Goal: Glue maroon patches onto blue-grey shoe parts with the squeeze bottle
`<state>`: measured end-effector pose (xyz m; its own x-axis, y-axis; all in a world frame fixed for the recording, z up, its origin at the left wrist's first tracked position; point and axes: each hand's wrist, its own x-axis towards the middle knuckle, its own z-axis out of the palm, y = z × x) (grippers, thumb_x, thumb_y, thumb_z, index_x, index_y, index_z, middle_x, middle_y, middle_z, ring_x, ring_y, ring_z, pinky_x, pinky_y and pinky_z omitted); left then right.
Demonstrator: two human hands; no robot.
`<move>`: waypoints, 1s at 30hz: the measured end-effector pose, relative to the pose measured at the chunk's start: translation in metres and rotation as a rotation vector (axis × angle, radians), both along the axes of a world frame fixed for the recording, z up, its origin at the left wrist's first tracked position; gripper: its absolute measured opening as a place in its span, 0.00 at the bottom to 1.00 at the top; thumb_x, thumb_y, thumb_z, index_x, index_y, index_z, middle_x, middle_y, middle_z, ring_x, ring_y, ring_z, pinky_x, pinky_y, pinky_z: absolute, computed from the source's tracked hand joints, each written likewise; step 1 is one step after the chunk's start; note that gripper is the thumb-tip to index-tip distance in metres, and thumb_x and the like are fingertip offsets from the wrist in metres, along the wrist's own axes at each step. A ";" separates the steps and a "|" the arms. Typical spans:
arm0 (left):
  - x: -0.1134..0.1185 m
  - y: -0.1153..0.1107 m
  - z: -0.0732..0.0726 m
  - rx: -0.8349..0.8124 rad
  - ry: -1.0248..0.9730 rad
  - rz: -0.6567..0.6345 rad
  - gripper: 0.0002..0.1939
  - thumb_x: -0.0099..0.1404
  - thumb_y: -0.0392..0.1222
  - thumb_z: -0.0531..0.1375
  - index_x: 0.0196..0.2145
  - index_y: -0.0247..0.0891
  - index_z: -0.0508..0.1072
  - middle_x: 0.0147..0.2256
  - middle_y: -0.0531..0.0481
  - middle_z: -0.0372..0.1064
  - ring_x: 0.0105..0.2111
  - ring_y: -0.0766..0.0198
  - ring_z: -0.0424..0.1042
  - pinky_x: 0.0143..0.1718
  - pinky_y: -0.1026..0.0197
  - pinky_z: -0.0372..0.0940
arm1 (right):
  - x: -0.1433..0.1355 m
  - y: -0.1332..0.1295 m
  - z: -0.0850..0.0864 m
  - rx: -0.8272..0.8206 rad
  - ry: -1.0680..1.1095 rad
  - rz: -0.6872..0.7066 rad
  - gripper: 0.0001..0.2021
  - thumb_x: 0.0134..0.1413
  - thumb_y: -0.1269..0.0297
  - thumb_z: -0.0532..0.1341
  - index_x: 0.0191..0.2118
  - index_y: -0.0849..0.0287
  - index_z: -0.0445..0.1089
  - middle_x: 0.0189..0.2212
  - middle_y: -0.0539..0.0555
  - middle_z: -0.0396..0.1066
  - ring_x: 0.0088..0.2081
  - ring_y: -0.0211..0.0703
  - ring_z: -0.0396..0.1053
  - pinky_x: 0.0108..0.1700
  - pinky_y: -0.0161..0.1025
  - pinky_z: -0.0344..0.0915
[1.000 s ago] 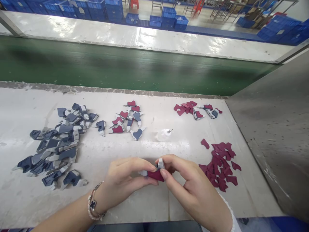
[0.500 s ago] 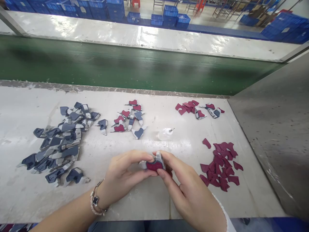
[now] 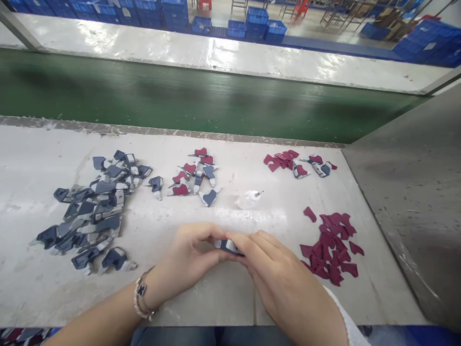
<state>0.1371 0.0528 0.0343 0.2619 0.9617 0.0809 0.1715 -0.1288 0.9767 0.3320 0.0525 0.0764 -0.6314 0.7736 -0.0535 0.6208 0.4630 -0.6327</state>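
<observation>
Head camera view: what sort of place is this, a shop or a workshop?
Most likely a factory assembly line. A long green conveyor belt runs past the white worktable, stacked blue plastic crates stand behind, and sorted piles of small dark blue and grey plastic parts and dark red flat pieces lie ready.

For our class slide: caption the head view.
Both hands pinch one blue-grey part between a blue-grey pile and maroon pieces.

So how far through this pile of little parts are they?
Done, it seems: a small cluster of blue-grey parts with maroon pieces on them. In hand: the left hand and right hand pinch one blue-grey part together. Left: a big heap of bare blue-grey parts and a pile of loose maroon pieces.
</observation>
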 end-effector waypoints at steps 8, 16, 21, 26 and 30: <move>0.002 0.000 0.005 -0.121 -0.131 -0.011 0.06 0.59 0.36 0.69 0.30 0.35 0.74 0.28 0.53 0.73 0.29 0.68 0.72 0.31 0.70 0.69 | 0.004 0.004 0.003 0.021 0.005 0.060 0.25 0.61 0.82 0.47 0.61 0.57 0.58 0.40 0.56 0.68 0.41 0.51 0.66 0.40 0.51 0.70; 0.000 0.006 -0.001 -0.315 -0.021 -0.096 0.12 0.59 0.46 0.69 0.35 0.35 0.77 0.31 0.50 0.74 0.28 0.65 0.71 0.30 0.64 0.67 | 0.002 0.008 -0.001 -0.078 0.023 0.024 0.26 0.61 0.82 0.50 0.61 0.55 0.61 0.40 0.56 0.67 0.42 0.51 0.66 0.43 0.53 0.69; 0.000 0.004 0.002 -0.282 -0.005 -0.149 0.13 0.59 0.48 0.68 0.33 0.34 0.78 0.29 0.48 0.73 0.29 0.62 0.71 0.29 0.63 0.67 | -0.002 0.003 -0.002 -0.070 0.078 0.000 0.22 0.63 0.80 0.50 0.59 0.57 0.64 0.38 0.56 0.67 0.41 0.51 0.65 0.41 0.51 0.68; 0.000 -0.001 0.009 -0.287 0.013 -0.153 0.14 0.61 0.49 0.67 0.33 0.34 0.76 0.30 0.47 0.74 0.31 0.59 0.74 0.32 0.61 0.70 | 0.005 0.003 -0.001 -0.171 0.117 -0.038 0.20 0.68 0.72 0.50 0.62 0.53 0.61 0.45 0.56 0.68 0.48 0.49 0.66 0.50 0.51 0.65; -0.015 0.016 0.026 -0.135 0.349 0.076 0.15 0.64 0.52 0.63 0.35 0.36 0.74 0.32 0.49 0.74 0.32 0.60 0.73 0.33 0.61 0.68 | 0.026 0.015 0.004 -0.337 0.100 -0.159 0.18 0.70 0.57 0.50 0.61 0.54 0.58 0.40 0.52 0.71 0.43 0.46 0.69 0.46 0.46 0.65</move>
<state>0.1224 0.0684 0.0606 0.1787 0.9754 -0.1290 0.5008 0.0227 0.8653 0.3575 0.0675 0.0809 -0.5200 0.8117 -0.2658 0.5954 0.1213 -0.7942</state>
